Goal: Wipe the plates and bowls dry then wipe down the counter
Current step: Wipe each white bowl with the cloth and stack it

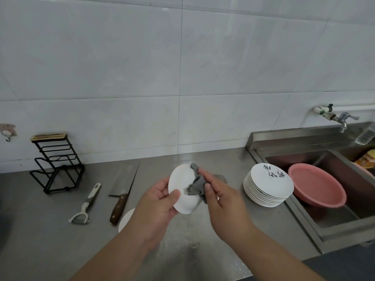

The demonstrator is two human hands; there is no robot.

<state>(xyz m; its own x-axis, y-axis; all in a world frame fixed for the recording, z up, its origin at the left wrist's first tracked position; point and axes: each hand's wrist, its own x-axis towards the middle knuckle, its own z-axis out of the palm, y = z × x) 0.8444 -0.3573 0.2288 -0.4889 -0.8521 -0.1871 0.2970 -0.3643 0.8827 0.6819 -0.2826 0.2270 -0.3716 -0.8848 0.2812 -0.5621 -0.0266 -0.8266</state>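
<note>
Above the tabletop (50,240), centre frame: white plate (180,179) held on edge, long axis roughly 12 to 6 o'clock, face turned toward 3. Left hand (156,205) grips the rim from 8 o'clock, thumb on the near face. Right hand (223,201) sits at 3 o'clock of the plate, its fingers (205,175) pinching a grey cloth (195,186) against the face. Judgement: drying stroke in hand. The right hand is the mover and the left need only turn the rim. Stack of plates (267,185) at 3 o'clock, well apart, beside the sink (334,220); dry or wet, cannot tell.
</note>
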